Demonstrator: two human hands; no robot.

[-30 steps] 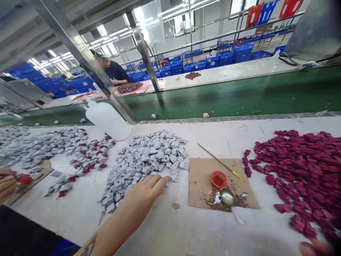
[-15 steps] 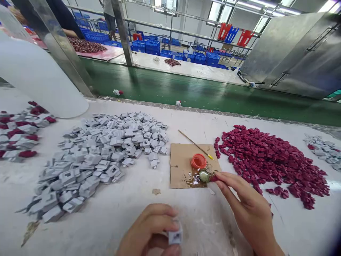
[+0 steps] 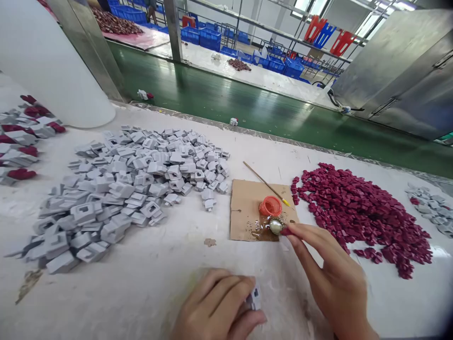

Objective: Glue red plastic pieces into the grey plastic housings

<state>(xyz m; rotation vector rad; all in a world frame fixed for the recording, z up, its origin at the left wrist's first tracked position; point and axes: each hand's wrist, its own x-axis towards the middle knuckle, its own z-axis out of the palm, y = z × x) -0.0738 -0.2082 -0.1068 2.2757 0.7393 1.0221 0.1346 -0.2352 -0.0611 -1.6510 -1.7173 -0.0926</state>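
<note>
My left hand [image 3: 219,304] is closed around a small light-grey plastic block [image 3: 254,297] with a square opening, low over the table. Between thumb and fingertips, my right hand [image 3: 332,274] pinches a small maroon plastic piece [image 3: 285,231], mostly covered by the fingers. That piece is right at the edge of a shiny round cap [image 3: 275,226]; whether they touch I cannot tell. The cap sits on a wet patch of a cardboard square [image 3: 240,208]. Behind it is a red-orange cap [image 3: 271,206], hollow side up. A thin stick [image 3: 264,180] with a yellow end lies across the cardboard's far edge.
A large heap of grey blocks [image 3: 141,179] spreads to the left, a heap of maroon pieces [image 3: 368,212] to the right. Joined grey-and-maroon pieces [image 3: 21,137] lie far left beside a white rounded object [image 3: 71,80]. A green conveyor belt [image 3: 198,89] runs behind the table.
My left hand has moved right with the grey block, which has turned in its grip. My right hand still pinches the maroon piece by the shiny cap. The camera view has tilted.
</note>
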